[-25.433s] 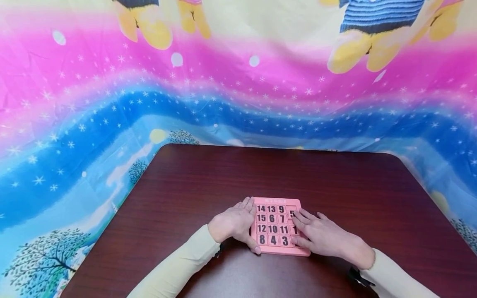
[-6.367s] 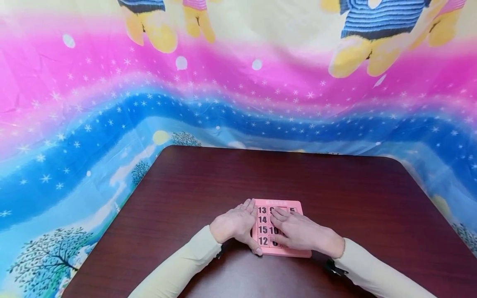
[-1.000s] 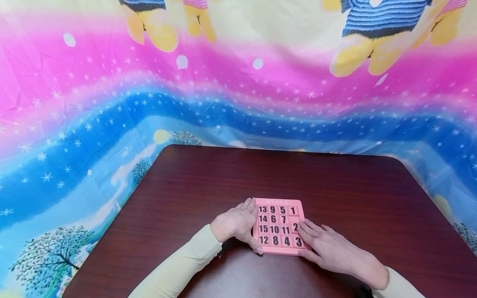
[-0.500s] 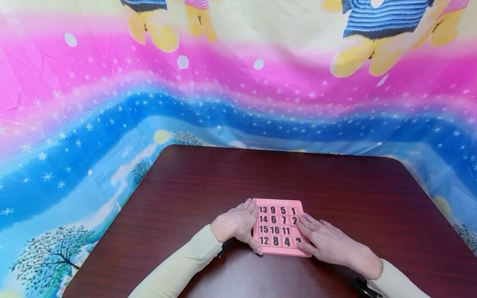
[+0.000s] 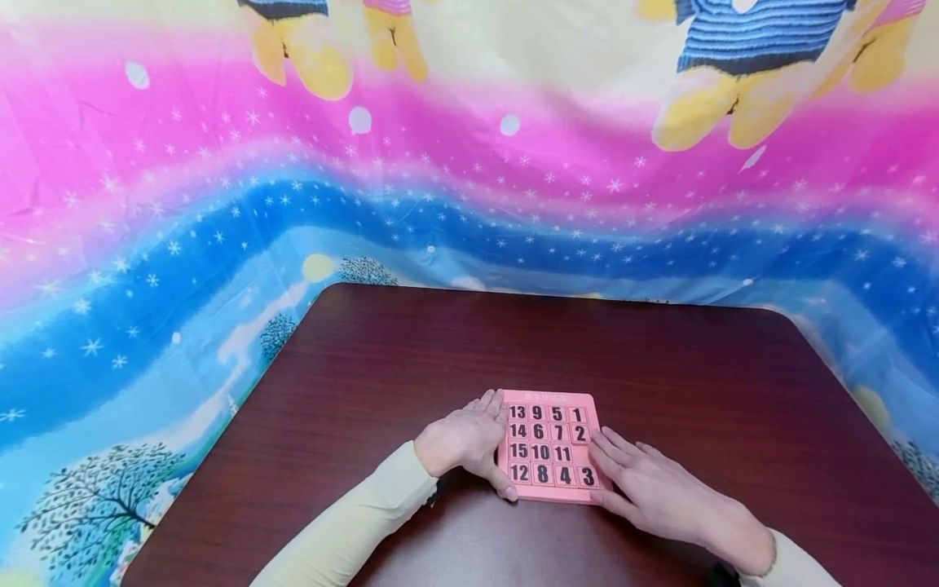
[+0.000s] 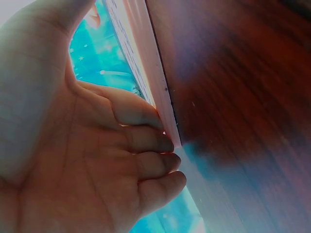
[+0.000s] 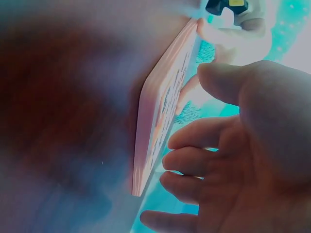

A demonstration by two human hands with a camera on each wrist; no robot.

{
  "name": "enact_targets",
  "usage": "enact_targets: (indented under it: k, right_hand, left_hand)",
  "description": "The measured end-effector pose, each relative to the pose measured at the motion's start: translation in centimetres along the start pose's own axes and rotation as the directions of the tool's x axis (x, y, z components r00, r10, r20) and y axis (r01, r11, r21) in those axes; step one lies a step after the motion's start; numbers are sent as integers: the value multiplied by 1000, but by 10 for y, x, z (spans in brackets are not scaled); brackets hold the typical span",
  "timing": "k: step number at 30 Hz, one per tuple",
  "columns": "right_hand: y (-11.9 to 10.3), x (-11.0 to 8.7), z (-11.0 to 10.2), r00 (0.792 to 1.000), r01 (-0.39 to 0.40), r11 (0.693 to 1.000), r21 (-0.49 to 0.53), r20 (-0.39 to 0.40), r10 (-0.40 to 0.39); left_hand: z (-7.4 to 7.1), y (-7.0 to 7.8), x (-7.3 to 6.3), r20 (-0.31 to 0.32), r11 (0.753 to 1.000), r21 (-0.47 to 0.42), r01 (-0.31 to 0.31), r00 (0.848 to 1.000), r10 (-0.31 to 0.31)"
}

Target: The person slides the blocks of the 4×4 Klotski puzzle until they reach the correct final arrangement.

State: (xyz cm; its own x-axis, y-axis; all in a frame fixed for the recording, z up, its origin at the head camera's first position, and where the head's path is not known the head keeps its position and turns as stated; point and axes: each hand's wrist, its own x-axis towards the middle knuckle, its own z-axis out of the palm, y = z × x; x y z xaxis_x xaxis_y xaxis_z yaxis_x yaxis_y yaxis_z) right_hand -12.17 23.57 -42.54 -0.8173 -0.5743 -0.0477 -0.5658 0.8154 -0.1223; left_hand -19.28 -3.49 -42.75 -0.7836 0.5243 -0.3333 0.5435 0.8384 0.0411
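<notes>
A flat pink number board lies on the shiny brown table, about midway between the table's left and right edges and well apart from its far edge. Little square number tiles sit in it in four rows. Starting from the side by the table's far edge, they say 13, 9, 5, 1, then 14, 6, 7, 2, then 15, 10, 11 and a bare pink spot, then 12, 8, 4, 3. The left hand is loose, not curled round anything. Its fingers touch the board's left side, and its thumb is by the near left corner. The right hand is loose too, with its fingers stretched out by the board's right side, near the bare pink spot; I cannot tell if they touch. Both arms have pale yellow sleeves. Behind the table's far edge hangs a bright cloth with pink and blue bands. A leafy tree is printed on it, out past the table's left edge.
</notes>
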Motion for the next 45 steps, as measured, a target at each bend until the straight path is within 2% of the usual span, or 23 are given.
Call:
enact_targets:
  k: [7,14,18,32,40,45]
  right_hand:
    - [-8,-18,6,998,44,998,-45,-36,-45]
    - [-14,-29,10,998,57,996,-63,15,-56]
    - [-15,-31,12,998,62,995,-75,3,-62]
    - [-15,-30,13,997,70,992,-102,-4,-71]
    - [-11,-22,13,994,85,989,-119,-53,-92]
    - [-7,-15,11,997,72,993,-93,-35,-75]
  left_hand:
    - [0,0,1,2,1000,0,8,1000,-8]
    - [1,-1,1,4,1000,-1,7,1000,-7]
    - [1,-1,2,6,1000,0,9,1000,-9]
    - [1,0,1,7,1000,8,11,1000,-11]
    - [0,0,1,5,1000,19,3,1000,-3]
    - [1,-1,1,-2,1000,10,-8,1000,8]
